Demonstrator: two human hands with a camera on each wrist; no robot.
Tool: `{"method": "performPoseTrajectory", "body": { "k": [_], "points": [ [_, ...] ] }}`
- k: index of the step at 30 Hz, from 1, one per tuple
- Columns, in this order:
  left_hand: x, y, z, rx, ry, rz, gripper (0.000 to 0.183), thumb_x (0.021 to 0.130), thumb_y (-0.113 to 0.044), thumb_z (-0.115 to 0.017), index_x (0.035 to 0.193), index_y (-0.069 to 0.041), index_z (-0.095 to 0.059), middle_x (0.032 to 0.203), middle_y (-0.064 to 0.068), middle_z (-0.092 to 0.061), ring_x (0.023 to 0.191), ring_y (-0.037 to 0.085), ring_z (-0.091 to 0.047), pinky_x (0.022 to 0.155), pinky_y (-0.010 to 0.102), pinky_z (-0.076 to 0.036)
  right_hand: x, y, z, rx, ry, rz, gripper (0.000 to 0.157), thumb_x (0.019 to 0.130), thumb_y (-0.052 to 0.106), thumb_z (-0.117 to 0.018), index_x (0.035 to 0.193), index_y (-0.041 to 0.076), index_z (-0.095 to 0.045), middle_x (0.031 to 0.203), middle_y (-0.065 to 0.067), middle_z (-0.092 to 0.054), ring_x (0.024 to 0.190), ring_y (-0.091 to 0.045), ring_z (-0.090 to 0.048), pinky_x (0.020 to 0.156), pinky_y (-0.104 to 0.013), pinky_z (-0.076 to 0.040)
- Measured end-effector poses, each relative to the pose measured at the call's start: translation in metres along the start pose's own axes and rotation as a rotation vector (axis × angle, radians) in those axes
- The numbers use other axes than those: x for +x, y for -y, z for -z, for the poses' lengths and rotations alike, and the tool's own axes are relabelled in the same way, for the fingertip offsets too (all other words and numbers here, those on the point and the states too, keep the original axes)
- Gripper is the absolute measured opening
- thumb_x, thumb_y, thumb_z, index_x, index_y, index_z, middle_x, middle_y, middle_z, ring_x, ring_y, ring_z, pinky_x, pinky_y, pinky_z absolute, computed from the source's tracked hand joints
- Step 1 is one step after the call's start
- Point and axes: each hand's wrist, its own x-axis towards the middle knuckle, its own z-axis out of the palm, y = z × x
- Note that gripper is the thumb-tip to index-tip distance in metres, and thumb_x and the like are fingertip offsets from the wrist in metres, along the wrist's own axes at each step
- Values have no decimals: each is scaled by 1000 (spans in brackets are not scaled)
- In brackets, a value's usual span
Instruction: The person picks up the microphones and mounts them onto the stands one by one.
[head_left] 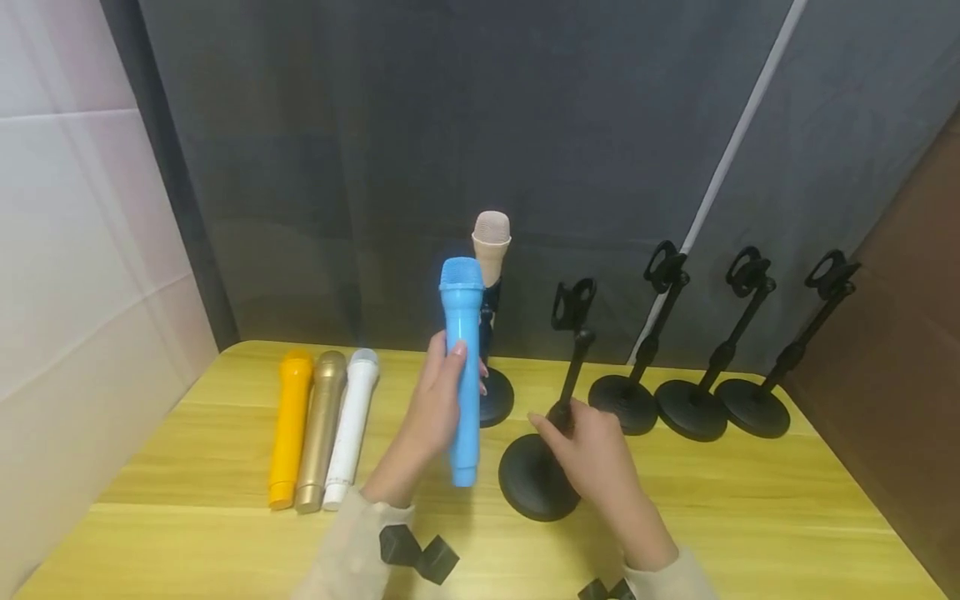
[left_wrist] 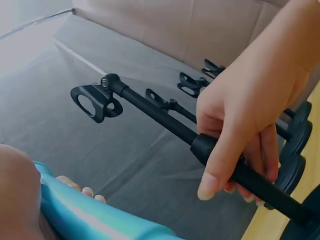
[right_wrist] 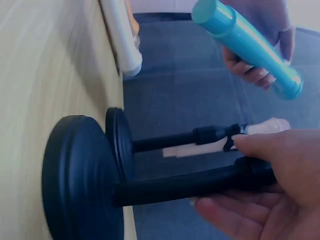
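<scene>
My left hand (head_left: 433, 396) grips a light blue microphone (head_left: 463, 367) upright above the table, its head pointing up. My right hand (head_left: 596, 454) holds a black microphone stand (head_left: 573, 367) by its pole, thumb on one side and fingers round the other. In the left wrist view, that stand's clip (left_wrist: 97, 102) is unfilled and the right thumb lies beside the pole's collar (left_wrist: 202, 148). The round base (head_left: 536, 479) is close over the wooden tabletop. Behind the blue microphone, a beige microphone (head_left: 491, 242) sits in the clip of another black stand (head_left: 497, 400).
Yellow (head_left: 291, 425), gold (head_left: 322, 425) and white (head_left: 352, 425) microphones lie side by side at the table's left. At the right stand three black stands (head_left: 624, 404) (head_left: 693, 408) (head_left: 753, 407) with unfilled clips. A dark grey curtain (head_left: 375, 167) hangs behind the table (head_left: 787, 517).
</scene>
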Motion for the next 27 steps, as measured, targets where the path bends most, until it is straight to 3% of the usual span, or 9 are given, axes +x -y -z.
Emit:
{"method": "performPoseTrajectory", "body": {
  "k": [3,6,8,10,13,17,22,25,27],
  "points": [
    [0,-2,2,5,3,-23,41,110,-24,-30,145,-2,-34,106,23,-58,82,21,-60,75,32,-51,-1,3,4,25,41,11,35,91,47,-73,81,13,-66,68,2,-62,63,-13,-58,60,-28,-48],
    [1,-3,3,-1,1,-27,43,110,-25,-33,147,-3,-35,112,26,-59,85,20,-60,77,32,-52,-2,7,13,101,40,48,35,94,50,-67,101,16,-71,91,1,-75,82,-16,-72,76,-38,-60],
    [1,-5,4,-16,-1,-7,44,110,-29,-36,148,-6,-36,117,24,-61,88,20,-62,81,32,-53,-2,9,20,163,3,99,35,98,47,-63,115,18,-70,108,0,-77,97,-19,-75,89,-45,-60],
    [1,-6,5,-31,-7,17,44,110,-31,-39,147,-7,-39,121,22,-64,93,21,-65,86,33,-55,-2,12,26,228,-39,153,32,102,41,-58,121,17,-68,111,-1,-77,101,-20,-74,94,-47,-58],
    [0,-9,6,-56,-24,49,42,108,-33,-46,143,-8,-47,126,15,-68,101,23,-69,92,36,-56,1,18,34,317,-82,232,27,105,31,-54,124,15,-65,111,-1,-77,100,-18,-74,94,-40,-58],
    [0,-10,6,-64,-32,50,39,106,-28,-53,140,-9,-52,128,12,-70,104,24,-71,95,39,-57,9,24,37,449,-76,282,28,109,27,-47,125,11,-63,110,-4,-76,95,-14,-74,91,-26,-59],
    [-1,-12,5,-45,-9,43,42,105,-27,-55,143,-9,-48,131,12,-69,105,24,-71,98,41,-57,17,22,26,725,-4,324,46,112,29,-29,117,-4,-61,93,-13,-73,81,-13,-72,80,-27,-60],
    [-1,-14,5,-34,-14,41,43,105,-28,-54,144,-10,-47,131,11,-68,106,25,-71,99,43,-57,20,20,14,887,23,346,52,113,33,-23,102,-4,-58,72,-5,-62,60,-14,-61,62,-28,-55],
    [0,-14,6,-30,-21,36,43,105,-28,-54,144,-11,-46,131,10,-68,107,26,-70,99,43,-57,22,19,6,975,19,360,52,112,37,-23,91,0,-54,62,1,-49,50,-19,-46,49,-30,-44]
  ]
}}
